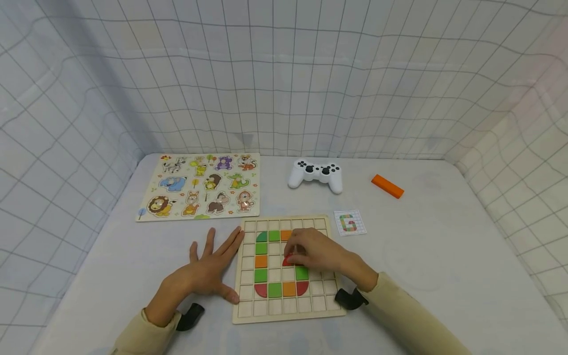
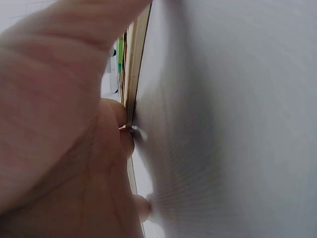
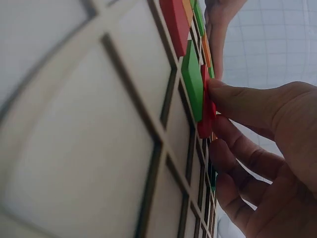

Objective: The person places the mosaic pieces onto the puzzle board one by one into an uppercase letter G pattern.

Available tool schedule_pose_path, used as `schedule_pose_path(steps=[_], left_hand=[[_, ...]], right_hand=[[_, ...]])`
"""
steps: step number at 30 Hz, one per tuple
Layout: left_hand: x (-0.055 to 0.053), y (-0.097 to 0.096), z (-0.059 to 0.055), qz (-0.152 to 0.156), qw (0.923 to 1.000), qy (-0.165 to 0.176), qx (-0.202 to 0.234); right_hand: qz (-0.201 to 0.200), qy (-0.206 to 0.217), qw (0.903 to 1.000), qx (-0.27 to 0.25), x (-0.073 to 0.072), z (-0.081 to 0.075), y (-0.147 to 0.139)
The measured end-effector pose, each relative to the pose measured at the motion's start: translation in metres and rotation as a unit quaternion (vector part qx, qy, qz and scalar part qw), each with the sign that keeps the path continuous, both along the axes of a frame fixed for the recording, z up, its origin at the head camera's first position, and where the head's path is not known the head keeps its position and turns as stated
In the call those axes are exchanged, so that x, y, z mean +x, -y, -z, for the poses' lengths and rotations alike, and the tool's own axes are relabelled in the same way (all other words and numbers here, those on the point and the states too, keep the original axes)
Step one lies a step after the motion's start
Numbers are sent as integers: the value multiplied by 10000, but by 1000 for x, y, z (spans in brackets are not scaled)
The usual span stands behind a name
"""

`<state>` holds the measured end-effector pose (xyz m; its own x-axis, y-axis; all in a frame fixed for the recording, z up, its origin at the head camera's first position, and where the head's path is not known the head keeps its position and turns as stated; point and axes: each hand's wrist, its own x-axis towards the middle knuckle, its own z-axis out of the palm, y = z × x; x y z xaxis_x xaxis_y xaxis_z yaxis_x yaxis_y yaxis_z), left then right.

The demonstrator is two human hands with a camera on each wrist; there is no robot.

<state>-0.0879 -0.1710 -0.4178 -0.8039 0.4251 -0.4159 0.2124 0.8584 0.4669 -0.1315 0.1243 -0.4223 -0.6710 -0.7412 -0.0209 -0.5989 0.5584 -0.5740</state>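
Observation:
A wooden grid board (image 1: pixel 248 308) lies on the white table, set with green, orange and red tiles in a G-like outline. My right hand (image 1: pixel 319 249) is over the middle of it, thumb and fingers pinching a red tile (image 1: pixel 287 261) with a rounded corner. In the right wrist view, a green tile (image 3: pixel 193 87) sits in the grid close by the thumb. To the left, my left hand (image 1: pixel 206 273) lies spread, its fingertips and thumb at the board's left edge. Part of the tile outline is hidden under the right hand.
A small pattern card (image 1: pixel 350 223) showing a coloured G lies right of the board. Behind stand a white game controller (image 1: pixel 316 174) and an orange stick-shaped block (image 1: pixel 387 186). An animal puzzle board (image 1: pixel 177 170) lies at the back left. Grid-patterned walls enclose the table.

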Motion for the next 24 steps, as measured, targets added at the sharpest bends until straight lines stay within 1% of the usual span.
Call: schedule_pose_path(steps=[4, 10, 13, 19, 22, 24], left_hand=[[0, 0, 0, -11, 10000, -25, -16], [0, 0, 1, -12, 10000, -56, -58], [0, 0, 1, -8, 9999, -65, -80], [0, 1, 0, 16, 10000, -63, -38], [0, 0, -1, 33, 10000, -58, -11], [0, 2, -2, 25, 9999, -83, 77]], right_hand=[[-14, -44, 10000, 65, 2, 1, -2], [-72, -315, 9994, 129, 5, 1, -4], [-53, -350, 9992, 184, 5, 1, -4], [189, -156, 9996, 172, 8, -2, -11], [350, -34, 9994, -56, 14, -7, -22], [476, -73, 9987, -189, 18, -11, -33]])
